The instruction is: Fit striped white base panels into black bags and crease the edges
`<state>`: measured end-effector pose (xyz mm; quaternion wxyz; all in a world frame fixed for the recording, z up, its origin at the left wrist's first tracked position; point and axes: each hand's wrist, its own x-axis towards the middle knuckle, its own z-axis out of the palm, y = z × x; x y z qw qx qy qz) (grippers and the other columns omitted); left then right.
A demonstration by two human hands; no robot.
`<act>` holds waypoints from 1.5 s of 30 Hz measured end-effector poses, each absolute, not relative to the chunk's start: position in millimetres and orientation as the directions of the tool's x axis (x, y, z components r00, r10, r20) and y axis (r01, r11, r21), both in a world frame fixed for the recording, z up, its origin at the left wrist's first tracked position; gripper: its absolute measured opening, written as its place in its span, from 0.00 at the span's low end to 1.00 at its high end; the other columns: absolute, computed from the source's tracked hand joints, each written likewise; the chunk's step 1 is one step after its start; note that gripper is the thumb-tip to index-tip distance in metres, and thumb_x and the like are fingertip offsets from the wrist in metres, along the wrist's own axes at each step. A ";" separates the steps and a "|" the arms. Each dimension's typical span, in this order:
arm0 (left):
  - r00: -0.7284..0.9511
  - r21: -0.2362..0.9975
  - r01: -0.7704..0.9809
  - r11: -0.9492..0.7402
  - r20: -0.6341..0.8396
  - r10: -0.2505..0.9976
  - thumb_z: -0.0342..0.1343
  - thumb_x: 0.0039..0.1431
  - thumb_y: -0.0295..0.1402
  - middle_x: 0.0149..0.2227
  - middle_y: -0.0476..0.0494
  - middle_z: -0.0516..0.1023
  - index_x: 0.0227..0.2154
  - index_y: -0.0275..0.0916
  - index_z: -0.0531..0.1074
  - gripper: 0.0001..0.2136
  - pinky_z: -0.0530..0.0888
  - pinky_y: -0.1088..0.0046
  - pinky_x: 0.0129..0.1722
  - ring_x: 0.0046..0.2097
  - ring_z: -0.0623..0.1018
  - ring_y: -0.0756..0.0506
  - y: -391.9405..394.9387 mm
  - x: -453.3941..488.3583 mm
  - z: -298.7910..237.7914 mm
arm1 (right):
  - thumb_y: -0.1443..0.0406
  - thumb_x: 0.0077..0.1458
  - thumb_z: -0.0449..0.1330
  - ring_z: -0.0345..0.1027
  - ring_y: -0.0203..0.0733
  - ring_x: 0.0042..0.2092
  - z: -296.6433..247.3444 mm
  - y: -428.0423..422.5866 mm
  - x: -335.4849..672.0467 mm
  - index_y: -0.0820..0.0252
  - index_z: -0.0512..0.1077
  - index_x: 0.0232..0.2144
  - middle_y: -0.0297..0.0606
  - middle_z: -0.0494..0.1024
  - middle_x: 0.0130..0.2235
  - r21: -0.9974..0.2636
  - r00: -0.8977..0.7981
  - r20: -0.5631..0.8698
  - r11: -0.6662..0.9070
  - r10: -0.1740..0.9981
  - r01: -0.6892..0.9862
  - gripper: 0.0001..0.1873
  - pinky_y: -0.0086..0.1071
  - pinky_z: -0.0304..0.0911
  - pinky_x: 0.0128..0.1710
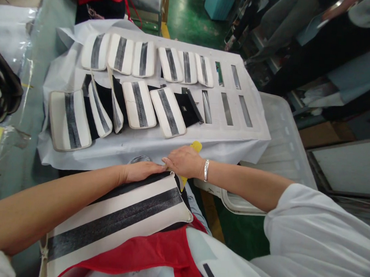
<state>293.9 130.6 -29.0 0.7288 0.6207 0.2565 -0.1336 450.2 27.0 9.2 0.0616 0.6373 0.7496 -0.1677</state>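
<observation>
Across my lap lies a white panel (152, 225) with a broad black stripe along its length, a black layer showing along its far edge. My left hand (142, 170) rests on that far edge, fingers stretched out and fairly flat. Its fingertips meet my right hand (185, 160) near the panel's far right corner. My right hand is closed around a flat yellow tool (196, 146), which sticks out above and below the fist. The tool's working end is hard to make out. A red apron strap (137, 252) overlaps the panel's near edge.
Ahead, a slotted white board (230, 84) carries two rows of similar striped panels (139, 105), some upright on black pieces. A translucent plastic bin (282, 120) stands right. Dark stacked pieces (0, 85) lie left. Other people stand at the upper right and upper left.
</observation>
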 end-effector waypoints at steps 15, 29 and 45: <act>0.870 0.872 0.489 0.001 -0.488 0.077 0.56 0.50 0.47 0.31 0.50 0.80 0.26 0.43 0.77 0.13 0.65 0.73 0.51 0.43 0.75 0.42 122.5 300.9 -22.6 | 0.57 0.65 0.38 0.71 0.45 0.39 5.2 15.0 448.1 0.64 0.75 0.35 0.45 0.78 0.37 -0.137 -0.125 -0.298 0.087 0.946 0.987 0.28 0.35 0.58 0.38; 0.874 0.872 0.473 -0.121 -0.482 -0.059 0.49 0.57 0.47 0.33 0.48 0.78 0.30 0.40 0.76 0.17 0.67 0.73 0.46 0.38 0.73 0.43 110.8 310.3 -21.0 | 0.58 0.65 0.37 0.72 0.47 0.37 0.0 4.2 456.4 0.64 0.76 0.34 0.46 0.78 0.36 -0.174 -0.124 -0.321 0.071 0.939 0.982 0.29 0.36 0.59 0.35; 0.836 0.836 0.528 -0.147 -0.542 -0.078 0.55 0.54 0.45 0.51 0.47 0.74 0.44 0.42 0.74 0.18 0.59 0.71 0.57 0.55 0.70 0.40 110.6 324.9 -16.0 | 0.57 0.65 0.35 0.73 0.52 0.37 4.8 -22.5 442.0 0.65 0.75 0.35 0.52 0.78 0.33 -0.178 0.108 -0.428 -0.201 0.897 0.963 0.30 0.38 0.64 0.34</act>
